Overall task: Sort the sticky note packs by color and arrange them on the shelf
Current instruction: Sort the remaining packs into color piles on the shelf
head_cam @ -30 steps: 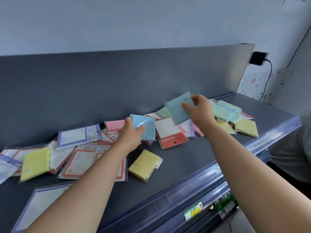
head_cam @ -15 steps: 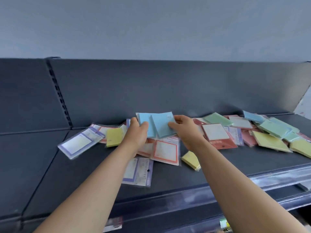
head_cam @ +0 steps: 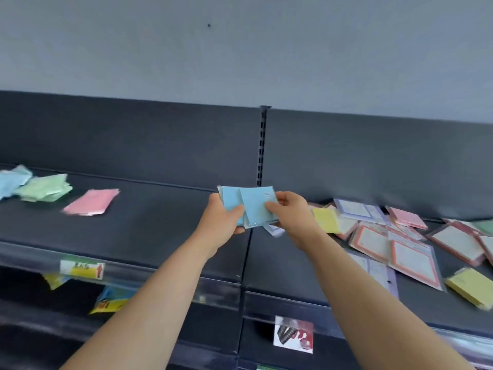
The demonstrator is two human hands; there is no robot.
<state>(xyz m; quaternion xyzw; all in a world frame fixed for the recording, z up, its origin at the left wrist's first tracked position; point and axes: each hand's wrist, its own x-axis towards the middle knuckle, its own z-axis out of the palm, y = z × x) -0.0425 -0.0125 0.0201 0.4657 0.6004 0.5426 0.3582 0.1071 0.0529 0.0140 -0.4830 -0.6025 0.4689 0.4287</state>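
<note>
At the shelf join, I am holding two blue packs [head_cam: 250, 206] between both hands. My left hand [head_cam: 224, 220] is gripping the rear pack with its thumb on the face, and my right hand [head_cam: 290, 212] is pinching the front pack at its right edge, so both hands are closed on the packs, just above the shelf [head_cam: 160, 222] and in front of its back panel. The front pack is overlapping the rear one, faces turned to me. Its slightly longer side is running up toward the panel and leaning a little left, with the printed corner at top right. To do this step well, I judge I should be squaring the edges into one stack before carrying it left, past the pink pile [head_cam: 92, 201] and green pile [head_cam: 45, 186], to the blue pile [head_cam: 10, 180], well apart from the unsorted heap [head_cam: 400, 236] lying at right.
</note>
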